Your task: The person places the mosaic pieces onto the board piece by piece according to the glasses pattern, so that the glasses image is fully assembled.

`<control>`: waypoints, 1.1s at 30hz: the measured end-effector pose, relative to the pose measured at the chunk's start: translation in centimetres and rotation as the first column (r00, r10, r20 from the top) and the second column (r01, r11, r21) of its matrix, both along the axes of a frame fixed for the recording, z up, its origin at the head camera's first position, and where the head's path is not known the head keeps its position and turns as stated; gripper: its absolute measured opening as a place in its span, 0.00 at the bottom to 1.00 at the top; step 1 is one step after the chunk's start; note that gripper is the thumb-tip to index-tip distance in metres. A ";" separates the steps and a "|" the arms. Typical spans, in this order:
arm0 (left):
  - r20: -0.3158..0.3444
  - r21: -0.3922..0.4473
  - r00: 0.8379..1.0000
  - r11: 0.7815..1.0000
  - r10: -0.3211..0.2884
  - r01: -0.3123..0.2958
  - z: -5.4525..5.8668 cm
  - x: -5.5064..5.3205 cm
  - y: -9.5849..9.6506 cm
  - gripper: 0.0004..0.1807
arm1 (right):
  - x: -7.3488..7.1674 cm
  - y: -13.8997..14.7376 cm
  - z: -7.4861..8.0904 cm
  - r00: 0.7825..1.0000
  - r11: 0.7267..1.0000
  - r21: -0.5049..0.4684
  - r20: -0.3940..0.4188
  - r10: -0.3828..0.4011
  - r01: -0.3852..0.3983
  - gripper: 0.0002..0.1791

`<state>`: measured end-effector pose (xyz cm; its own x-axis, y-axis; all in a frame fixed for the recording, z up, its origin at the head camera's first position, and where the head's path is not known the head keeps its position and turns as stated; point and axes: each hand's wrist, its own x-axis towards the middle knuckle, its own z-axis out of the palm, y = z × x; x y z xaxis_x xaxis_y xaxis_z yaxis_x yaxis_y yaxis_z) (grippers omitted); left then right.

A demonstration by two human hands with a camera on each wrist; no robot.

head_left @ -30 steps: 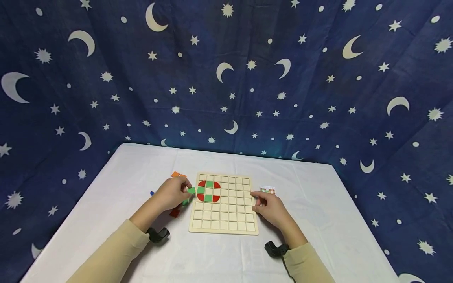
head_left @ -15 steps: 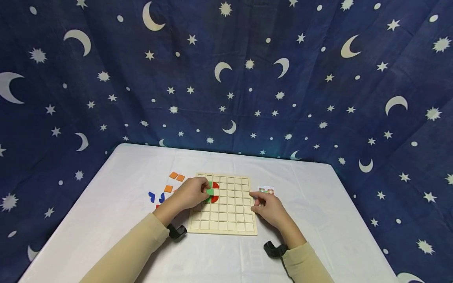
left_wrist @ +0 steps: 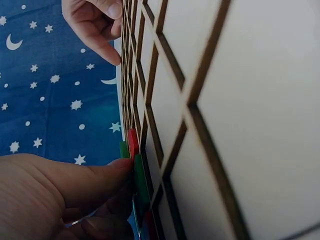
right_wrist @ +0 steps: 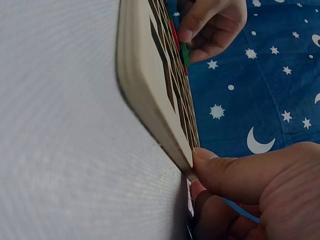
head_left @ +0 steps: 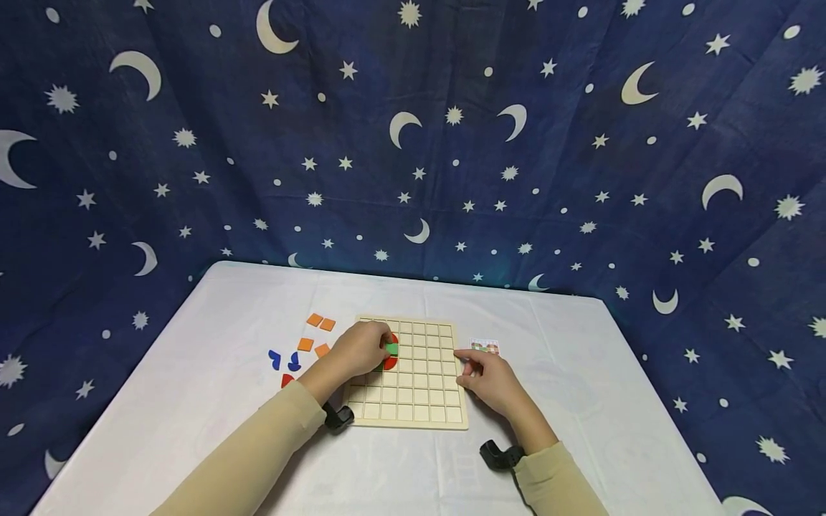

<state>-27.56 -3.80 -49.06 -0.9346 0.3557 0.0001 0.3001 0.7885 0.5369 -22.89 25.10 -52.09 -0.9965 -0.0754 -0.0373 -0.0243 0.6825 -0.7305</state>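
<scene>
A wooden grid board (head_left: 413, 395) lies on the table. Over its upper left part my left hand (head_left: 361, 350) pinches a green square tile (head_left: 392, 350) between thumb and finger. That tile is at a cell between two red rounded tiles (head_left: 390, 364), tilted slightly in the left wrist view; whether it is seated I cannot tell. My left hand hides other tiles on the board. At the board's right edge my right hand (head_left: 493, 380) holds the rim, its thumb (right_wrist: 225, 172) on the edge in the right wrist view and the other fingers curled lower.
Orange square tiles (head_left: 306, 345), blue shaped tiles (head_left: 274, 360) and a red tile (head_left: 287, 380) lie loose left of the board. A small printed pattern card (head_left: 485, 346) lies beyond my right hand. A starry curtain (head_left: 413, 143) hangs behind the white table (head_left: 413, 473).
My left hand has carried the green tile rightward from beside the board to a cell between the red tiles. The right hand has stayed at the board's edge.
</scene>
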 end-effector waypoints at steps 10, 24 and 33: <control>-0.015 -0.007 1.000 1.000 -0.017 0.017 0.4 0.8 0.1 0.08 | 0.1 0.0 0.4 1.000 1.000 0.008 0.004 -0.004 0.004 0.28; 0.020 0.027 0.997 0.997 0.077 -0.078 1.4 1.0 -4.5 0.10 | 0.0 0.0 0.1 1.000 1.000 0.007 0.004 0.004 -0.004 0.28; 0.097 0.017 0.986 0.990 0.135 -0.137 1.1 1.2 -8.8 0.10 | 0.0 0.0 0.1 1.000 1.000 0.015 0.015 -0.004 0.004 0.29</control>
